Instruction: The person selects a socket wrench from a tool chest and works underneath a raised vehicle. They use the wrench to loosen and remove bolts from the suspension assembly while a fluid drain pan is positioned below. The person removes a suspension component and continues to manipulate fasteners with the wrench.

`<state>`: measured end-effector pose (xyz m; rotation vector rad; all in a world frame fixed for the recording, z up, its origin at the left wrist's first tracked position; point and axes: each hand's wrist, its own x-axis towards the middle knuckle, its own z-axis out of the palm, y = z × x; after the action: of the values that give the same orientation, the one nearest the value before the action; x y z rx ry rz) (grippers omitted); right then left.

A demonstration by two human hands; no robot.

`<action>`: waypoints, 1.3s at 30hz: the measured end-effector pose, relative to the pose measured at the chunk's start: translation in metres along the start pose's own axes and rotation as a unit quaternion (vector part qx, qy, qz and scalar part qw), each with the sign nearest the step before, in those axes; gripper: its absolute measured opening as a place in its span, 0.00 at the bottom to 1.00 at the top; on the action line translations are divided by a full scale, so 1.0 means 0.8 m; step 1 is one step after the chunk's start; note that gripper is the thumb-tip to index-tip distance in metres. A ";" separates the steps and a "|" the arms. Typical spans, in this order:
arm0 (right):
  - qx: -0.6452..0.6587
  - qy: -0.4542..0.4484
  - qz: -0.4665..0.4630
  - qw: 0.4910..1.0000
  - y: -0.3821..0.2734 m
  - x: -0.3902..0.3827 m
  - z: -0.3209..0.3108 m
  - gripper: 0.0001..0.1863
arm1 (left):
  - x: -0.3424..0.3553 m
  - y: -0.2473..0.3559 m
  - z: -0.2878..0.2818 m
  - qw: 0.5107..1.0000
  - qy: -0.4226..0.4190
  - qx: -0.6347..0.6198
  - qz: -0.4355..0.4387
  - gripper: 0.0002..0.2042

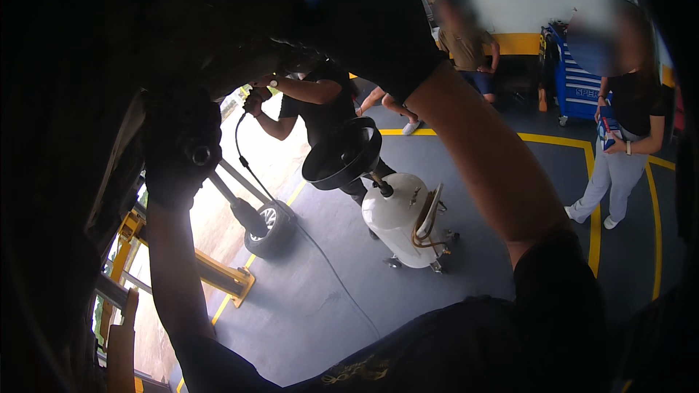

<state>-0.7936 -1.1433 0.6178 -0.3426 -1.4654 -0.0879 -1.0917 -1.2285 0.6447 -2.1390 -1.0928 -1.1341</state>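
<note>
I am beneath a raised vehicle's dark underside (109,22). My left hand (175,138), in a black glove, is up at the left among shadowed parts, beside a round metal end (202,154); its fingers are too dark to read. My right hand (397,47), also dark-gloved, reaches up at the top centre against the underside; its fingers are hidden in shadow. A metal shaft (226,193) hangs below my left hand. Below and between my arms stands a white wheeled drum (393,225) with a black funnel (324,160) on top.
A co-worker (320,102) works with a corded tool (255,102). A loose wheel (273,236), a cable (328,273) and a yellow lift post base (229,280) are at the lower left. Two people (470,51) (619,153) are near a blue tool cart (575,91); another person's legs (393,109) show behind.
</note>
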 end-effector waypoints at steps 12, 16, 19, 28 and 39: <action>-0.262 -0.039 -0.250 0.932 0.064 0.013 0.041 0.36 | 0.021 -0.096 -0.165 0.979 0.054 -0.058 -0.186 0.12; -0.130 -0.152 -0.084 0.976 0.062 0.005 0.017 0.37 | 0.066 -0.082 -0.174 0.982 0.118 -0.026 -0.143 0.12; -0.169 -0.155 -0.074 0.971 0.055 0.017 -0.001 0.34 | 0.090 -0.078 -0.172 0.982 0.146 -0.008 -0.116 0.12; -0.034 0.079 -0.188 0.978 -0.023 0.150 0.023 0.35 | 0.170 -0.085 -0.187 0.983 0.140 0.076 -0.095 0.12; -0.278 -0.066 -0.208 0.936 -0.057 0.301 0.069 0.31 | 0.205 -0.085 -0.192 0.977 0.128 0.139 -0.095 0.13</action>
<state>-0.8318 -1.1354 0.8662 -0.4953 -1.6114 -0.8471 -1.1625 -1.2285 0.8682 -1.6524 -1.2695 -1.2207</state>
